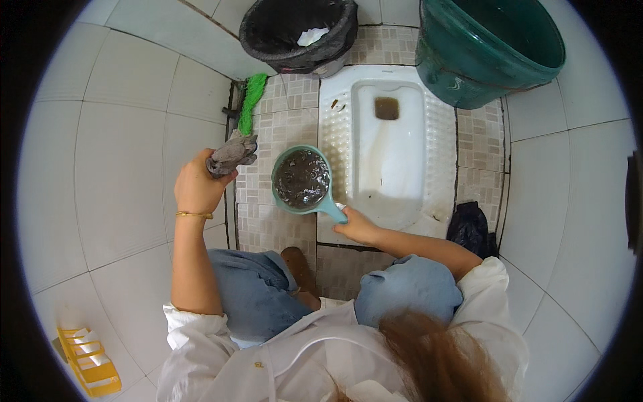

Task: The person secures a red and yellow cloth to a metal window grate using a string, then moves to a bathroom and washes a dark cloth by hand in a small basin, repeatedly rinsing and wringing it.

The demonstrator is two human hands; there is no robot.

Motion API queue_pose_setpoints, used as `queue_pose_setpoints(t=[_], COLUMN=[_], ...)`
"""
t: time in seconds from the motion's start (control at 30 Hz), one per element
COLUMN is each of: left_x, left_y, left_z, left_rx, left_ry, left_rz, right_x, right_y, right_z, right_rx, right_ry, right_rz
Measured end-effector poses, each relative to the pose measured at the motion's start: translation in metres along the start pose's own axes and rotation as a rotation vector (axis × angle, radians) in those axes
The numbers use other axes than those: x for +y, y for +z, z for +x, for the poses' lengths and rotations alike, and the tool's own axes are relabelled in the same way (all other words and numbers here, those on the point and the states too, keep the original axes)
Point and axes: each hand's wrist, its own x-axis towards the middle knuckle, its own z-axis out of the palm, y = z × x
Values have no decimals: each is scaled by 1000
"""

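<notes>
Bunched in my left hand is a grey-brown cloth, held near the left wall. My right hand grips the handle of a light teal plastic dipper, with something white beside the fingers. Dark, murky liquid fills much of the dipper's bowl. The dipper is over the tiled floor, just left of a white ceramic squat toilet. Brownish water stands in the toilet's drain hole, and a faint brown stain runs down its basin. Small dark bits lie on the footrests.
A bin lined with a black bag stands at the top, a large green bucket at the upper right. Green netting lies by the left wall. A black plastic bag sits right of the toilet. A yellow rack is on the left wall.
</notes>
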Motion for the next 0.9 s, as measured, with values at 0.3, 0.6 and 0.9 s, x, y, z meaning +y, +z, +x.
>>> queue_pose_setpoints(t=[0.3,0.6,0.9], left_x=[-7,12,14], left_y=[6,10,11], left_z=[1,6,8], left_rx=[50,10,22], left_ry=[44,68,59], left_rz=[-181,-111,-140], right_x=[35,42,64], right_y=[-43,-62,-71], right_z=[-28,-39,-40], right_rx=[286,44,-345], right_ry=[-58,42,38], right_rz=[-142,559,1265])
